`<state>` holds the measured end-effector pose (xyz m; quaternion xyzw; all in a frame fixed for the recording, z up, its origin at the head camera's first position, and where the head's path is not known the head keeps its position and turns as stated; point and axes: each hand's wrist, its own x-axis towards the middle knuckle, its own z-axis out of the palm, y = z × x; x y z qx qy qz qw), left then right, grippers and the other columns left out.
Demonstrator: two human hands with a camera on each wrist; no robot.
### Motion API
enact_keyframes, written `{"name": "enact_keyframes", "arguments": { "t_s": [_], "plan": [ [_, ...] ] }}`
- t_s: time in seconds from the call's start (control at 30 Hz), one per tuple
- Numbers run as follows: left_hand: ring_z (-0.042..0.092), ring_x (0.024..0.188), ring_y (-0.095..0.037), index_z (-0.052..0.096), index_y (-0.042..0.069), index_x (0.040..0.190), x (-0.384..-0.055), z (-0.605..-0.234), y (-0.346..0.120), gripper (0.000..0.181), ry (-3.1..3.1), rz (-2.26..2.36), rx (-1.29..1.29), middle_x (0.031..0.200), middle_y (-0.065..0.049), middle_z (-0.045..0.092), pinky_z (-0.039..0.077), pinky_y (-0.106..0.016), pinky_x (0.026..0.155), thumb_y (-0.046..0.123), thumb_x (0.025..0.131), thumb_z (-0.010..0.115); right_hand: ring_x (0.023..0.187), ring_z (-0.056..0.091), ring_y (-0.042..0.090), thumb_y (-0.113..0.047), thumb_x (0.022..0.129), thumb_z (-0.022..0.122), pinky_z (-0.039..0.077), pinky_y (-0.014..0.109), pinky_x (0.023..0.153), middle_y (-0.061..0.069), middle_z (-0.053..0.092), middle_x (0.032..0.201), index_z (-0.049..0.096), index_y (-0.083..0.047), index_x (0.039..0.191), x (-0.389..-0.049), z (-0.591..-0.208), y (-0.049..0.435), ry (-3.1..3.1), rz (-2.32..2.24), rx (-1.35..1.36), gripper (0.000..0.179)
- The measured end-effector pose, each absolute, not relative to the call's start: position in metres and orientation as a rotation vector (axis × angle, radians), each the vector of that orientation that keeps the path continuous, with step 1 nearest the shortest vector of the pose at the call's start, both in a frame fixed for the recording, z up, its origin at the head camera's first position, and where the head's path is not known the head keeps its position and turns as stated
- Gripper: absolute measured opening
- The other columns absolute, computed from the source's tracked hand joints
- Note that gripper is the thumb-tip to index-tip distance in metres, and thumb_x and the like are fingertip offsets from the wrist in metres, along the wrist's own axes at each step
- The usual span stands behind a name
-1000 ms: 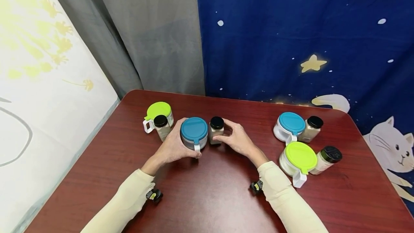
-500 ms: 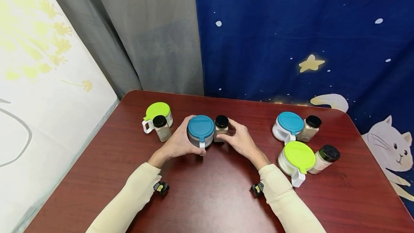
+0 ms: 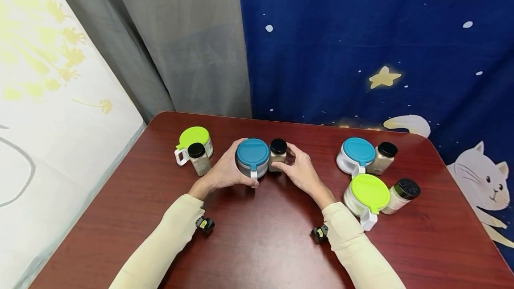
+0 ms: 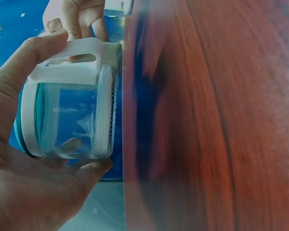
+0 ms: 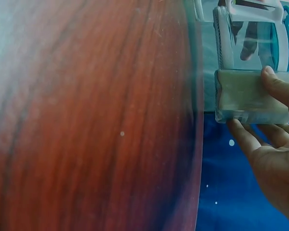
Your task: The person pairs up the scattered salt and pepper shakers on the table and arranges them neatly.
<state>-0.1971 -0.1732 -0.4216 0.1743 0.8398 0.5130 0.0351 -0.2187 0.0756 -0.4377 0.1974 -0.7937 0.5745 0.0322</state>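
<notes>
In the middle of the table, my left hand (image 3: 229, 167) is curled round a clear seasoning jar (image 4: 70, 120) with a blue lid (image 3: 252, 152). Its thumb lies on the jar's white handle (image 4: 70, 72). Just to the right, my right hand (image 3: 300, 171) pinches a square spice bottle (image 3: 277, 163) with a black cap and pale contents between thumb and fingers. Jar and bottle stand upright, side by side and very close; the right wrist view shows the bottle (image 5: 245, 94) against the jar's side. Whether their bases touch the table I cannot tell.
At left stand a green-lidded jar (image 3: 194, 136) and a black-capped bottle (image 3: 199, 163). At right are a blue-lidded jar (image 3: 358, 150), a green-lidded jar (image 3: 369, 191) and two black-capped bottles (image 3: 383, 158). The table's (image 3: 265, 244) far edge lies before curtains (image 3: 313, 57).
The blue-lidded jar has moved right and slightly away in my left hand, closing its gap to the spice bottle. My right hand and the bottle have also shifted slightly right and away.
</notes>
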Motion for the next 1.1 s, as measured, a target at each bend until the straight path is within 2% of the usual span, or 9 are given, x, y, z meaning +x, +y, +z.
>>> {"name": "enact_keyframes", "arguments": {
  "t_s": [0.13,0.43,0.67,0.9,1.1],
  "plan": [
    [0.048,0.129,-0.027,0.027,0.014,0.155,-0.2,-0.42,-0.172,0.12,2.586,1.557,0.494,0.144,-0.008,0.049,0.037,-0.051,0.109,0.019,0.06,0.1,0.107,0.068,0.029,-0.003,0.084,0.083,0.056,0.038,0.088,0.018,0.066,0.127,0.053,0.0,0.141,-0.22,-0.437,0.075,-2.445,1.769,0.562,0.065],
    [0.05,0.127,-0.027,0.03,0.012,0.15,-0.213,-0.42,-0.167,0.116,2.535,1.629,0.55,0.141,-0.01,0.051,0.034,-0.048,0.111,0.011,0.058,0.101,0.108,0.067,0.027,-0.003,0.086,0.081,0.055,0.033,0.088,0.018,0.066,0.127,0.054,-0.001,0.143,-0.223,-0.433,0.079,-2.437,1.727,0.593,0.063],
    [0.048,0.128,-0.024,0.031,0.013,0.151,-0.221,-0.421,-0.16,0.116,2.496,1.644,0.583,0.141,-0.007,0.05,0.034,-0.046,0.112,0.01,0.058,0.1,0.107,0.067,0.031,0.001,0.086,0.08,0.054,0.045,0.09,0.021,0.066,0.124,0.053,0.0,0.144,-0.225,-0.435,0.084,-2.418,1.738,0.568,0.064],
    [0.049,0.127,-0.022,0.03,0.012,0.151,-0.229,-0.419,-0.148,0.115,2.478,1.637,0.603,0.141,-0.006,0.05,0.036,-0.044,0.11,0.009,0.059,0.1,0.107,0.066,0.028,-0.002,0.087,0.081,0.055,0.039,0.088,0.019,0.068,0.121,0.056,0.0,0.14,-0.228,-0.432,0.093,-2.452,1.679,0.496,0.059],
    [0.048,0.127,-0.023,0.029,0.012,0.151,-0.237,-0.415,-0.139,0.116,2.484,1.615,0.608,0.142,-0.006,0.049,0.037,-0.046,0.109,0.011,0.059,0.099,0.11,0.064,0.03,-0.001,0.088,0.079,0.052,0.047,0.092,0.021,0.067,0.12,0.056,0.002,0.139,-0.23,-0.427,0.099,-2.445,1.697,0.468,0.056]
  ]
}}
